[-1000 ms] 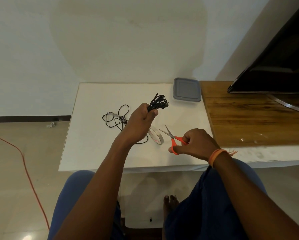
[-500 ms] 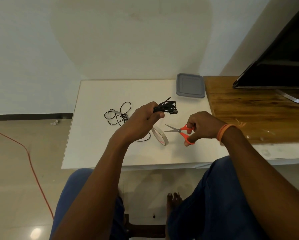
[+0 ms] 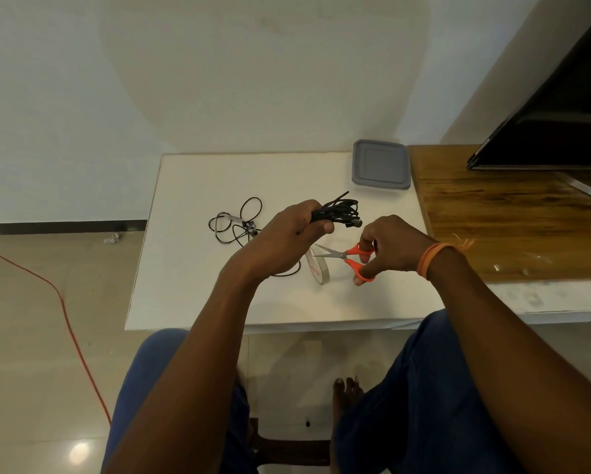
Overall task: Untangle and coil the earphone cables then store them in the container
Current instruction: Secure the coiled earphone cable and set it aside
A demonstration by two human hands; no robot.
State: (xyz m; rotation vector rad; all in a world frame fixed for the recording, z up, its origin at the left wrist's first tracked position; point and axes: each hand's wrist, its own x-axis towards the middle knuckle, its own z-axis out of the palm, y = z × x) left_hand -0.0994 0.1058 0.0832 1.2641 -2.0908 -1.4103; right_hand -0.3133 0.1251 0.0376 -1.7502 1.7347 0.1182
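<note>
My left hand point(image 3: 287, 236) grips a coiled bundle of black earphone cable point(image 3: 342, 213), held above the white table point(image 3: 191, 289). My right hand point(image 3: 393, 249) holds orange-handled scissors point(image 3: 350, 260) with the blades slightly apart, pointing left just below the bundle. A second black earphone cable point(image 3: 239, 222) lies tangled on the table to the left. A roll of clear tape point(image 3: 318, 266) stands on edge under the scissors. The grey lidded container point(image 3: 380, 164) sits at the table's back right, lid on.
A wooden surface point(image 3: 513, 227) adjoins the table on the right, with a dark TV screen point(image 3: 560, 107) on it. An orange cord point(image 3: 64, 316) runs across the floor at left. My knees and a bare foot show below the table edge.
My right hand has lifted the scissors up and toward the cable bundle, turning the blades to point left. My left hand tilted the bundle to lie more level and toward the right.
</note>
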